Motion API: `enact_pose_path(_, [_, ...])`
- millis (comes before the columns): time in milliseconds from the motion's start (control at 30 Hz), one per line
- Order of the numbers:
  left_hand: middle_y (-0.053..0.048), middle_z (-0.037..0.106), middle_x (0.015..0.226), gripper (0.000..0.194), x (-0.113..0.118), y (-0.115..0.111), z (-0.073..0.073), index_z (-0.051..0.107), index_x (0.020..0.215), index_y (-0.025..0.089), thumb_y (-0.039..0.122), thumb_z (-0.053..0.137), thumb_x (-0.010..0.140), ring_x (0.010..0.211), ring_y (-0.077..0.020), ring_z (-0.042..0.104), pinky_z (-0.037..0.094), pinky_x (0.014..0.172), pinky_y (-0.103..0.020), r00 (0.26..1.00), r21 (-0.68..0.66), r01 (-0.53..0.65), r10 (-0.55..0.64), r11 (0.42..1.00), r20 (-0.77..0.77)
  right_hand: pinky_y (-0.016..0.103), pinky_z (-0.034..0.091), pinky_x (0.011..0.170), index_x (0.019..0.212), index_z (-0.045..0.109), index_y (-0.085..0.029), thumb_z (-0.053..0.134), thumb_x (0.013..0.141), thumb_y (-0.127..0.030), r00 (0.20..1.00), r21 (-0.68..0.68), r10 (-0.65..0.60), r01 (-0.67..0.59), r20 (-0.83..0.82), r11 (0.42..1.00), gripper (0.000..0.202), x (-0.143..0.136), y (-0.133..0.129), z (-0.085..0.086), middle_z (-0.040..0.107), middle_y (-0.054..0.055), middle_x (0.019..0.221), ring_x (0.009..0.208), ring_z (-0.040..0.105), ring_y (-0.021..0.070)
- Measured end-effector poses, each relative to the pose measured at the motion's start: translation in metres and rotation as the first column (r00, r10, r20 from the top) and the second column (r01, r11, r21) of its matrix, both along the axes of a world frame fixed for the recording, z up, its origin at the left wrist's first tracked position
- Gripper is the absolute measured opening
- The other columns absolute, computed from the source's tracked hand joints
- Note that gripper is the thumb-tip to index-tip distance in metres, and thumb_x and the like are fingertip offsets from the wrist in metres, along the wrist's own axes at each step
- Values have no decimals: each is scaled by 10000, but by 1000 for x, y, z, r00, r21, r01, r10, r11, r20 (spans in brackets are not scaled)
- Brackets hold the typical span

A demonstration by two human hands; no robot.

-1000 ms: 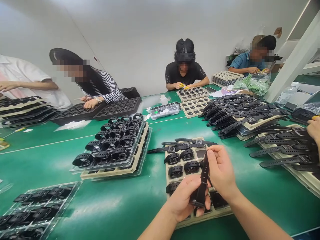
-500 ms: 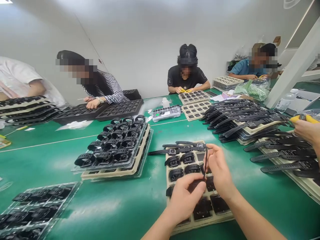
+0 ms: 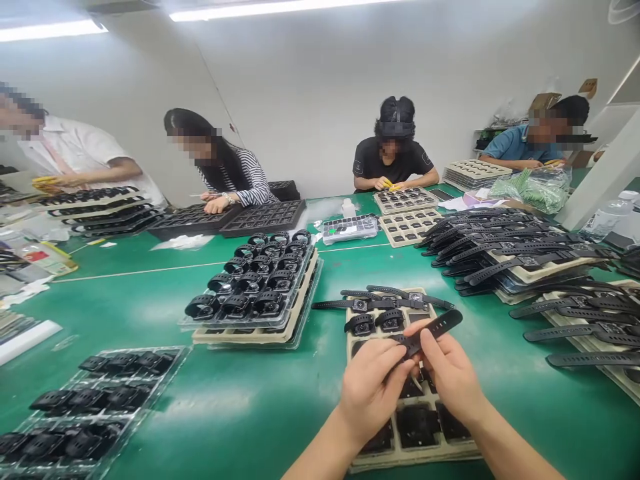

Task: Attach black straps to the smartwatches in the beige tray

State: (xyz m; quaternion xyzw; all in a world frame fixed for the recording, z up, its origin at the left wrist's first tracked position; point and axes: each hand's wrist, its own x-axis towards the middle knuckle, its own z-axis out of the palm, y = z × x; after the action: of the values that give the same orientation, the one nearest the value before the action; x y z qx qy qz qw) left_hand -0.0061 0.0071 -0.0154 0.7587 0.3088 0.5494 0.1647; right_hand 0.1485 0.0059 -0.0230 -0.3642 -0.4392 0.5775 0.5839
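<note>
- Green tabletop stretched beneath a stack of watch trays.
- Left hand and right hand both gripped a black strap, tilted above the beige tray.
- Watches lay along that tray's far end.

Across the green table are four co-workers: one in a white shirt, one with striped sleeves behind black trays, one in a black T-shirt, one in a blue shirt. A plastic bottle is beside the white post — near a clear bag of green strips — and strip lights glow overhead.
</note>
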Motion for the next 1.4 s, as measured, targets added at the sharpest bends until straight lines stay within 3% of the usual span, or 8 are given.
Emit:
enact_pose_path(200, [-81,772,944,263,0,7,-2,714,1127,216,82,669,905,838,-192,718,602,730,-309,998,170,-49,53,984,-15,245,508,588,1011,719,-166,511,1005,-610,962,44,10,-23,274,999,490,2,2,6,579,3,683,621,563,147])
enact_pose_path(567, [-58,774,911,201,0,5,4,769,1003,216,82,713,863,855,-183,707,569,794,-278,997,-74,14,-8,997,76,335,566,809,1385,618,-232,384,1081,-437,866,280,-24,-135,499,950,435,11,-3,4,632,71,962,887,621,217])
enact_pose_path(700, [-24,737,814,202,0,7,9,736,971,202,333,801,832,736,-154,673,537,695,-241,874,-594,260,76,762,479,385,547,948,1612,294,-311,497,1024,-286,736,350,-9,-310,676,884,623,9,-5,7,532,96,1197,1040,581,228])
enact_pose_path(767, [-2,693,761,376,-1,9,10,689,1022,195,469,817,797,672,-134,637,510,642,-226,735,-639,465,136,613,664,375,550,944,1622,255,-312,551,984,-228,722,348,-27,-301,692,888,709,4,-6,9,509,90,1188,1023,580,216])
enact_pose_path(867, [7,679,776,420,-1,10,9,666,985,192,505,838,764,682,-127,631,498,673,-229,629,-607,590,168,533,759,363,539,959,1592,327,-309,548,972,-201,754,386,-52,-275,655,881,667,-2,-8,11,532,80,1185,1046,575,210])
enact_pose_path(1100, [2,665,773,355,6,9,2,678,811,175,422,907,698,772,-142,610,488,756,-251,645,-584,564,130,584,753,276,556,711,1293,597,-241,603,924,-206,755,462,-287,-24,590,887,371,-9,-7,13,666,16,912,765,616,164])
enact_pose_path(1300, [32,605,708,417,3,13,1,606,682,167,417,937,640,660,-105,538,441,670,-219,578,-590,495,265,638,772,247,553,642,1326,527,-220,586,848,-182,776,330,-180,-37,605,943,483,-9,-6,14,630,-20,816,673,605,145])
enact_pose_path(1400, [15,619,718,359,-3,15,7,618,665,167,376,909,682,688,-128,564,451,687,-239,670,-580,420,193,698,717,252,560,679,1321,550,-253,584,885,-199,775,300,-124,-87,620,950,441,-4,-7,14,635,4,896,762,622,159])
